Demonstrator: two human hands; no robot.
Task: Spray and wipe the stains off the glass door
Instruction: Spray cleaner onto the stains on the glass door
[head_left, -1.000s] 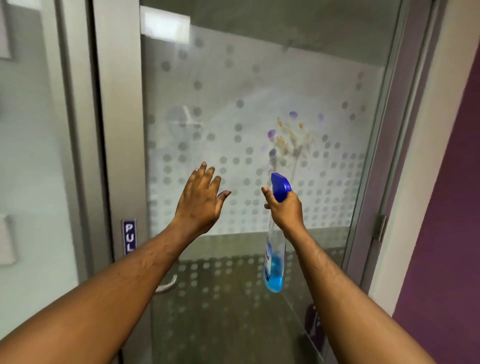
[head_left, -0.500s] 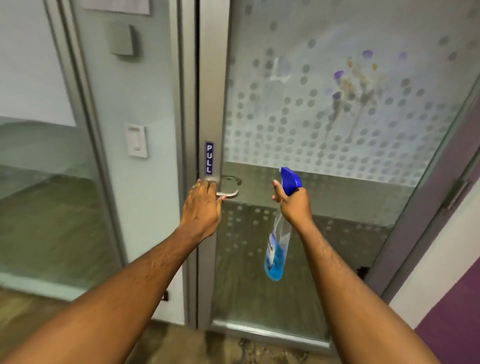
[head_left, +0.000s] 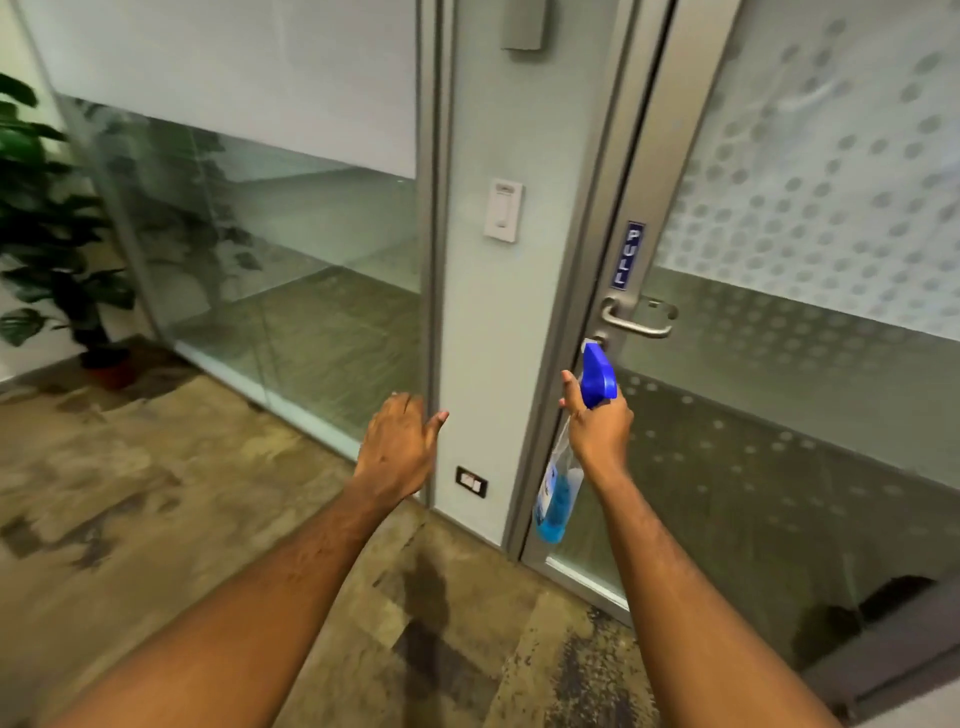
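Observation:
The glass door (head_left: 810, 364) with a frosted dot pattern fills the right side; its stained area is out of view. A metal lever handle (head_left: 636, 318) sits under a blue PULL sticker (head_left: 627, 255). My right hand (head_left: 597, 426) grips a clear spray bottle (head_left: 558, 493) with blue liquid and a blue trigger head (head_left: 597, 375), held just below the handle. My left hand (head_left: 400, 449) hangs in front of the wall panel left of the door, fingers loosely apart, holding nothing.
A white wall switch (head_left: 503, 210) and a low power outlet (head_left: 471, 481) are on the panel beside the door. A glass partition (head_left: 270, 249) runs to the left, with a potted plant (head_left: 47, 223) at the far left. The floor (head_left: 182, 519) is mottled brown.
The view swung left and down, so the stains left the frame. My left hand came off the door handle and dropped lower left. The bottle stayed in my right hand.

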